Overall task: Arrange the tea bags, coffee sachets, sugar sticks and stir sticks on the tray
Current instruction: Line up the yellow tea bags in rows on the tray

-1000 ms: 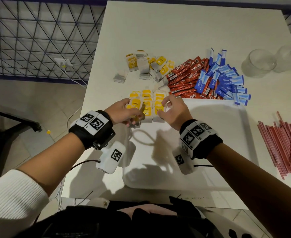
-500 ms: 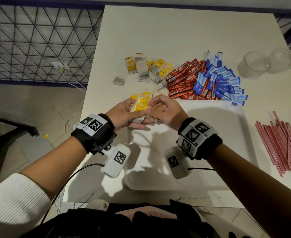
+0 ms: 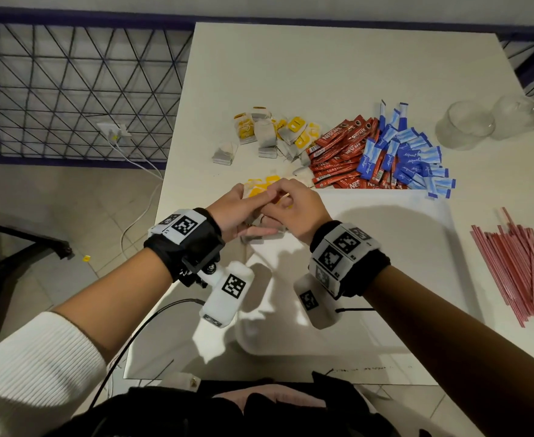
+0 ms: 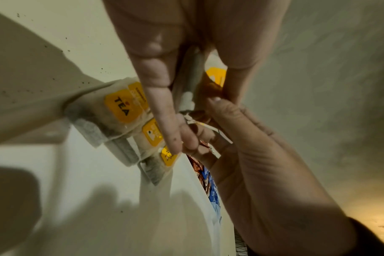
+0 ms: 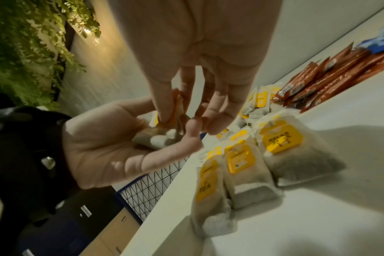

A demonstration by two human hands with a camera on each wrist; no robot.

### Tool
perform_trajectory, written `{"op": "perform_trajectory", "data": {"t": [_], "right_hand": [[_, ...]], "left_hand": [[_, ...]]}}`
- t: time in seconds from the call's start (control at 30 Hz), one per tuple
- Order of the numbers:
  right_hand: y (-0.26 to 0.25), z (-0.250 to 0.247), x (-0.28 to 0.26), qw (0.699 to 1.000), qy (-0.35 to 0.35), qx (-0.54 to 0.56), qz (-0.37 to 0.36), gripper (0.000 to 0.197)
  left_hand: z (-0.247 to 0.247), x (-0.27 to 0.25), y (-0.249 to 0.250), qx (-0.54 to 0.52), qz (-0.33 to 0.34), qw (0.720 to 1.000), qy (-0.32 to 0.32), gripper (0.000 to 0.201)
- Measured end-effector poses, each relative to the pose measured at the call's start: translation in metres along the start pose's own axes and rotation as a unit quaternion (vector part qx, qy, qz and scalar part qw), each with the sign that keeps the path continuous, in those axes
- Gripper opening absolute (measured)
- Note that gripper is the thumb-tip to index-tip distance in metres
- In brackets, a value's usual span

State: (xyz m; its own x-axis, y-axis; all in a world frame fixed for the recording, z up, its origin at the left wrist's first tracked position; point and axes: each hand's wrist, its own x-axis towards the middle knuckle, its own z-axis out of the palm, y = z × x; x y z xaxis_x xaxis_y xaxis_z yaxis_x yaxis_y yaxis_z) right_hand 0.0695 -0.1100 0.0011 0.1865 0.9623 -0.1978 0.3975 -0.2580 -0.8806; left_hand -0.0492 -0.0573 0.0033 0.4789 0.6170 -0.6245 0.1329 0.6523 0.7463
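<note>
Both hands meet over the far-left corner of the white tray [image 3: 385, 247]. My left hand [image 3: 253, 209] lies palm up and cradles a yellow-tagged tea bag [image 3: 256, 192]. My right hand [image 3: 287, 203] pinches the same tea bag [image 5: 162, 136] from above by its tag end. In the wrist views a row of tea bags [image 5: 241, 164] lies flat side by side on the tray just below the hands; the head view hides most of that row. Loose tea bags [image 3: 269, 134], red coffee sachets [image 3: 338, 156] and blue sugar sticks [image 3: 407, 156] lie in piles beyond the tray. Red stir sticks [image 3: 518, 272] lie to its right.
Two clear plastic cups [image 3: 462, 124] [image 3: 518, 116] stand at the far right of the white table [image 3: 322, 74]. The table's left edge runs close beside the tray, with floor, a cable and a metal grid fence [image 3: 70, 89] beyond it.
Both hands have left the row on the tray and come together, lifting one tea bag between them. The piles have not moved.
</note>
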Motion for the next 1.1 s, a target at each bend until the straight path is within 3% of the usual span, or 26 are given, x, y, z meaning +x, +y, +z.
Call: {"op": "perform_trajectory", "data": {"t": [0.07, 0.13, 0.27, 0.33, 0.43, 0.6, 0.8, 0.93, 1.1], "right_hand": [[-0.001, 0.0, 0.0, 0.999, -0.005, 0.027, 0.02, 0.014], [-0.002, -0.001, 0.002, 0.998, -0.018, 0.045, 0.033, 0.006], [-0.003, -0.007, 0.005, 0.991, -0.04, 0.114, 0.058, 0.018], [-0.003, -0.013, 0.006, 0.987, -0.046, 0.139, 0.068, 0.024], [-0.003, -0.02, 0.007, 0.977, -0.052, 0.184, 0.091, 0.025], [-0.005, -0.028, 0.006, 0.973, -0.098, 0.188, 0.092, 0.003], [-0.002, -0.033, 0.004, 0.968, -0.132, 0.185, 0.108, 0.009], [0.001, -0.04, 0.003, 0.97, -0.158, 0.154, 0.098, 0.006], [0.002, -0.049, 0.008, 0.985, -0.122, 0.103, 0.067, 0.015]], "left_hand": [[0.0, -0.001, 0.001, 0.02, 0.007, 1.0, 0.013, 0.07], [-0.002, -0.001, 0.002, 0.036, 0.014, 0.999, 0.017, 0.077], [-0.007, -0.007, 0.007, 0.072, 0.02, 0.997, -0.033, 0.04], [-0.012, -0.009, 0.007, 0.058, 0.012, 0.998, -0.027, 0.035], [-0.016, -0.01, 0.006, 0.049, 0.014, 0.999, -0.013, 0.007], [-0.014, -0.013, 0.007, 0.064, 0.028, 0.998, -0.004, 0.007], [-0.009, -0.016, 0.004, 0.152, 0.057, 0.987, 0.002, 0.006], [-0.011, -0.018, 0.003, 0.145, 0.058, 0.987, 0.028, 0.012], [-0.011, -0.021, 0.001, 0.233, 0.027, 0.972, 0.015, 0.015]]}}
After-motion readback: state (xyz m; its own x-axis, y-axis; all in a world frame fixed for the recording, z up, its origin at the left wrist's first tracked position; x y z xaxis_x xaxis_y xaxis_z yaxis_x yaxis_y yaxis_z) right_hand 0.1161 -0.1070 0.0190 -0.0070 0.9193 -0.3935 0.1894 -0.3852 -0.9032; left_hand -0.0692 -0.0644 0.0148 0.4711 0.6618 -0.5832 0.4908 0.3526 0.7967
